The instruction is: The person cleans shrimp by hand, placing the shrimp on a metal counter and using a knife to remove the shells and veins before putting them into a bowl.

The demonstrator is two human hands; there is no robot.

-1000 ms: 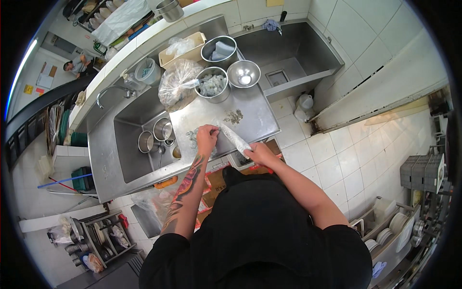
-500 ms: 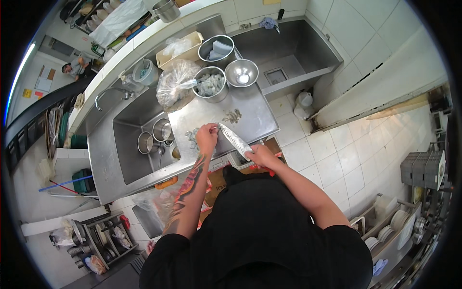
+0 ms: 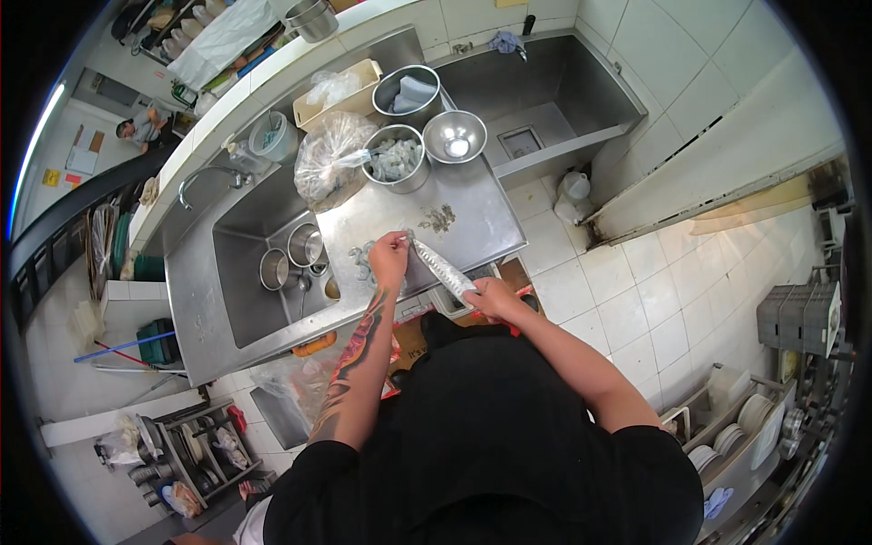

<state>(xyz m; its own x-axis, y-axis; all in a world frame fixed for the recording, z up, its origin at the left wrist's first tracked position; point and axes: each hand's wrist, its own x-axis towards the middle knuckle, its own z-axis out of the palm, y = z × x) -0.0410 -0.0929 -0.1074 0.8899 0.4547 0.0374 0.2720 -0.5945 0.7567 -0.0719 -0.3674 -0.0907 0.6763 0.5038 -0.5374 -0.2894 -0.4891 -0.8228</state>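
Note:
My right hand (image 3: 495,298) is wrapped round the handle of a wide-bladed kitchen knife (image 3: 441,270). The blade points up and left over the steel worktop, its tip beside the fingers of my left hand. The fingers of my left hand (image 3: 390,256) are pinched round a small greyish piece, possibly a raw shrimp, mostly hidden by the fingers. Several similar greyish pieces (image 3: 361,258) lie on the metal just left of that hand. Beyond the knife is a small pile of brownish scraps (image 3: 438,218). Farther back, a steel pot (image 3: 406,188) holds more greyish pieces.
A plastic bag (image 3: 329,163), an empty steel bowl (image 3: 455,137), a pot with a grey block (image 3: 406,91) and a cream bin (image 3: 340,94) crowd the back. The left sink (image 3: 245,300) holds pots; another sink (image 3: 554,95) lies back right. Another person's hand (image 3: 246,489) shows lower left.
The knife tip and my left fingers have shifted slightly left and up. At lower left, more of another person's arm and clothing has come into view. The pots and bag stay in place.

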